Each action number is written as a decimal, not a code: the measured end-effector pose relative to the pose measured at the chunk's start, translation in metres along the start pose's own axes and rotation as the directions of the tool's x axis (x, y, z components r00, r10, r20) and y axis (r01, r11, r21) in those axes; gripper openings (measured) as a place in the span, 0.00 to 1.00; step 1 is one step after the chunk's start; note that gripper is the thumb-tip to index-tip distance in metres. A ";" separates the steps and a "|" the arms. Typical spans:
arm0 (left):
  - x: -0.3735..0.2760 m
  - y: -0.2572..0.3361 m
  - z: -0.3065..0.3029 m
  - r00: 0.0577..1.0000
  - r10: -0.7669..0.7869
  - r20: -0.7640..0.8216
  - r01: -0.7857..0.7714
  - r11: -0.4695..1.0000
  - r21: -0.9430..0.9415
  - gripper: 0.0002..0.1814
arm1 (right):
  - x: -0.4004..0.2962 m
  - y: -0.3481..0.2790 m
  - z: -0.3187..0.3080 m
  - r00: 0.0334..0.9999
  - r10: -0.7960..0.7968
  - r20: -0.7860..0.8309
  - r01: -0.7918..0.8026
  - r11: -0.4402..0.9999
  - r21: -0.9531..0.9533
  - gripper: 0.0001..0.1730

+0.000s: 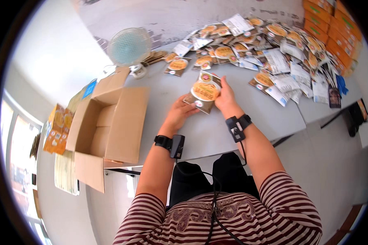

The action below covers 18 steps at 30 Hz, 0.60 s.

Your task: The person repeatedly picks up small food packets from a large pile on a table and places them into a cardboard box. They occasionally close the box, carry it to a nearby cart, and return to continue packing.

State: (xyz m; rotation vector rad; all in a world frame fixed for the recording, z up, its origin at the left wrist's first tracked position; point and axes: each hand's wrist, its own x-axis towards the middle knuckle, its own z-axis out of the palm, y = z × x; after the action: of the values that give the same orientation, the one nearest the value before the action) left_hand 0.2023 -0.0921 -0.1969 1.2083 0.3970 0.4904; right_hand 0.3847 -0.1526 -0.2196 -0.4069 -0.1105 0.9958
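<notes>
Between my two hands, above the grey table, is a brown and yellow printed food packet (205, 90), its printed face up. My left hand (180, 112) grips its lower left corner, thumb on top. Along its right edge my right hand (225, 95) holds it, with the fingers partly hidden behind. Beyond and to the right lies a large heap of similar packets (224, 52), some printed side up, others with white backs up. To the left of my hands stands an open cardboard box (127, 125), its flaps spread; the part of its inside that shows holds nothing.
A round mesh-covered fan (129, 46) stands at the back left, near flattened cardboard pieces (155, 57). Orange boxes (317, 23) are stacked at the back right. A blue item (342, 85) lies at the heap's right edge. More orange cartons (57, 128) stand left of the cardboard box.
</notes>
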 end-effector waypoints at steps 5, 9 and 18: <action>0.008 0.024 0.005 0.997 -0.078 0.011 0.075 0.985 0.157 0.23 | -0.002 -0.001 0.003 0.994 0.105 0.021 -0.103 0.991 -0.081 0.27; 0.024 0.031 0.011 0.996 -0.092 -0.023 0.092 0.883 0.460 0.30 | -0.005 -0.005 0.000 0.975 0.129 0.180 -0.093 0.977 -0.194 0.28; -0.005 0.079 0.017 0.994 0.010 -0.104 0.023 0.950 0.311 0.33 | -0.016 -0.011 0.014 0.932 0.178 0.315 -0.141 0.980 -0.138 0.40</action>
State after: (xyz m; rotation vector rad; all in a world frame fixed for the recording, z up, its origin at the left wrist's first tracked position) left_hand 0.1951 -0.0865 -0.1166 1.4898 0.5845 0.4990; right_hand 0.3811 -0.1678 -0.2011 -0.3554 -0.4416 1.2172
